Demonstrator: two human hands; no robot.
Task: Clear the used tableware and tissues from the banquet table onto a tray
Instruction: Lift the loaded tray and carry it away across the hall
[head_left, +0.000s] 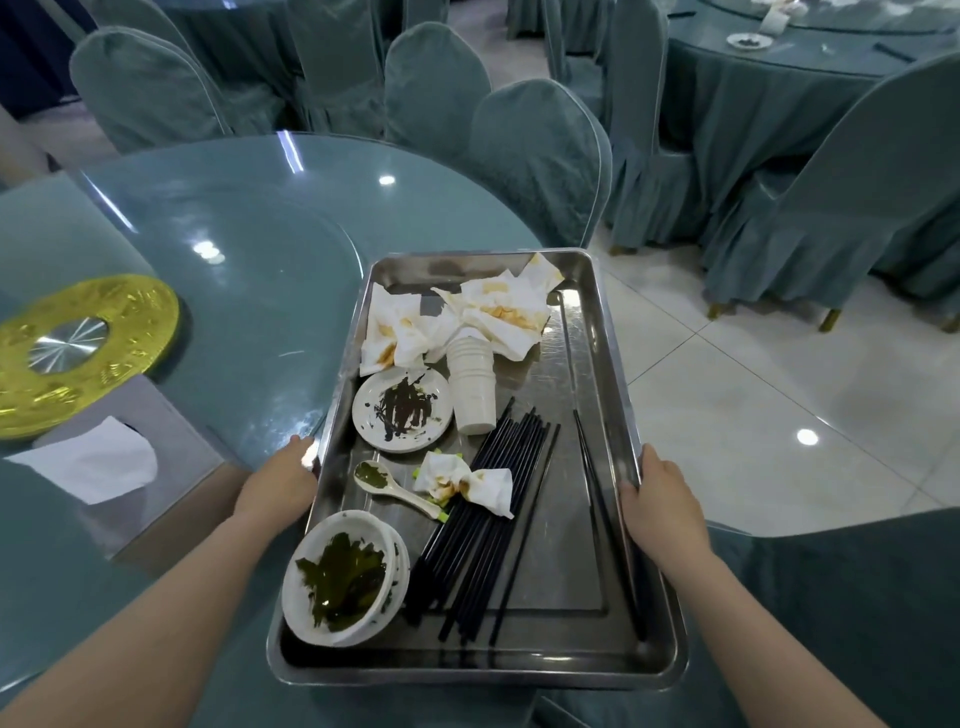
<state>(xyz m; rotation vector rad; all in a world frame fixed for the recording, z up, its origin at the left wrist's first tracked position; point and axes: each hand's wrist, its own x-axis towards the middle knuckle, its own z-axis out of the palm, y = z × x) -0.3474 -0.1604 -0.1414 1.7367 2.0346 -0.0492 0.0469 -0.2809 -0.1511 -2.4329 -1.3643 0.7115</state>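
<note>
A steel tray (582, 587) juts past the edge of the round glass-topped table (249, 249). My left hand (278, 486) grips its left rim and my right hand (660, 504) grips its right rim. In the tray lie stained tissues (467, 317), a stack of white cups (471, 387), a dirty saucer (402, 410), a spoon (397, 486), a crumpled tissue (467, 483), black chopsticks (488, 525) and stacked bowls (345, 574) with green residue.
A gold turntable hub (78, 348) sits at the left of the table, with a tissue box (104, 462) in front of it. Covered chairs (535, 156) ring the table. Tiled floor (753, 405) lies to the right, and another covered table (779, 78) stands beyond.
</note>
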